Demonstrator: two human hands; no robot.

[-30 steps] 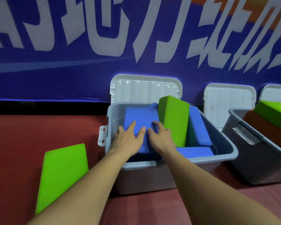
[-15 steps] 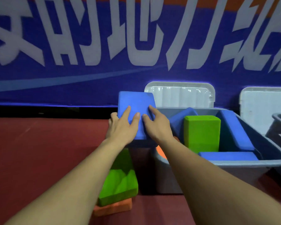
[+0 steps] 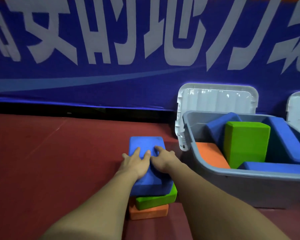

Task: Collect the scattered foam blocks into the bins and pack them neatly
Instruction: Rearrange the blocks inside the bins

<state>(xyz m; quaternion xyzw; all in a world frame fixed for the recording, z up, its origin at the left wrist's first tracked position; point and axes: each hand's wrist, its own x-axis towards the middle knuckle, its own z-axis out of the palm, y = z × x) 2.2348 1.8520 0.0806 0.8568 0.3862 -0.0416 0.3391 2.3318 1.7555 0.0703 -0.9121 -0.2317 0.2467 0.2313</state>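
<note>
A red floor (image 3: 59, 161) is seen at the left, backed by a blue banner (image 3: 111, 80) printed with large white characters. Near the middle, a stack of three foam blocks is set on the floor: an orange block (image 3: 148, 213) at the bottom, a green block (image 3: 156, 200) on it, and a blue block (image 3: 145, 144) on top, askew.

The left hand (image 3: 137, 161) is laid flat on the blue block, fingers straight and slightly spread. The right hand (image 3: 163, 160) rests beside it, thumb on top and fingers reaching over the right edge; whether they curl round the side cannot be told.

Just to the right stands a grey bin (image 3: 249, 187), with a white lid (image 3: 218, 101) leaned behind it. Inside are an orange foam block (image 3: 211, 156), an upright green foam block (image 3: 246, 141) and blue foam blocks (image 3: 287, 139).
</note>
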